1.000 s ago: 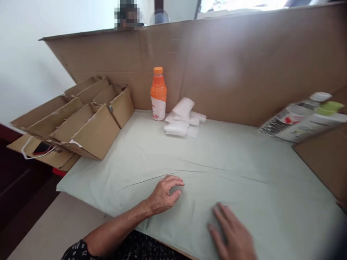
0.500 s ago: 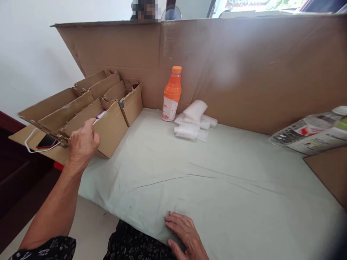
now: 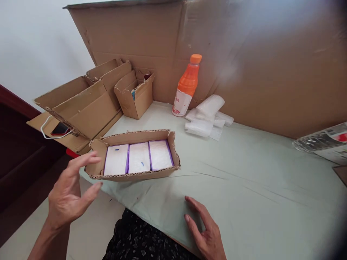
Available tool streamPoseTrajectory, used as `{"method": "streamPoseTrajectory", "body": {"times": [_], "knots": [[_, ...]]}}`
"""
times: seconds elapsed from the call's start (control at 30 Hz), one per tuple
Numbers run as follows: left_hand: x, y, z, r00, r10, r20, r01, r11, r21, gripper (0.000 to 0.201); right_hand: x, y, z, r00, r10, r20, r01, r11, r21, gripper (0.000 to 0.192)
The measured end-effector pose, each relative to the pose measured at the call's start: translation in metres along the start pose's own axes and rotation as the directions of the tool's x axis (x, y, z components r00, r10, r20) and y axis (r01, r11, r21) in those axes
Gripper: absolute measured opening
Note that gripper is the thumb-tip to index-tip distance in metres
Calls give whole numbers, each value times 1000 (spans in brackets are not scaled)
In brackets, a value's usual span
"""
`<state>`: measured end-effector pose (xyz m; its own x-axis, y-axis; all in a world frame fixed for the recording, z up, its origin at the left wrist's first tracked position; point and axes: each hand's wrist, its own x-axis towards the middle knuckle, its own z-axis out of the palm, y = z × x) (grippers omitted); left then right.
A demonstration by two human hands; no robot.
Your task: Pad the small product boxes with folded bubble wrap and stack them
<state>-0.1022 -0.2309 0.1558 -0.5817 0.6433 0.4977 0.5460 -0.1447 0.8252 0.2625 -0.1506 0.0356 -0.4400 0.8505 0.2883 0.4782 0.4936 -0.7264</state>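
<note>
Fabric with a dark floral print fills the very bottom of my view, and just past it my right hand lies palm down on the pale green cloth, fingers loosely spread, gripping nothing. My left hand hangs off the near left corner of the cloth, over the floor, fingers open and curled a little toward each other — empty, close to the shallow cardboard tray but not touching it as far as I can tell. That tray sits flat on the cloth near its front left edge, holding three white packets with purple edges, side by side and filling its floor. As I judge it, getting the tray onto the working surface is done; the packets lie undisturbed in their row, so whatever is to be done with them is all left. Farther back on the left stand a large open carton and a small open box, with a red phone and white cable on a flap beside the carton. Beyond those, an orange bottle stands upright against the tall cardboard wall, with a heap of white foam wrap just beside it — and at the far right edge something in clear plastic, cut off.
</note>
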Motion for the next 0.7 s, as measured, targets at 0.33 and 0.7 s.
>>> {"method": "streamPoseTrajectory", "body": {"times": [0.33,0.7], "knots": [[-51,-82,27,856,-481,189,509,847,-152,68,57,-22,40,998,-3,64,-5,993,117,76],[9,-73,157,833,-384,398,483,857,-183,70,98,21,-3,968,248,-38,-235,950,205,69]]}}
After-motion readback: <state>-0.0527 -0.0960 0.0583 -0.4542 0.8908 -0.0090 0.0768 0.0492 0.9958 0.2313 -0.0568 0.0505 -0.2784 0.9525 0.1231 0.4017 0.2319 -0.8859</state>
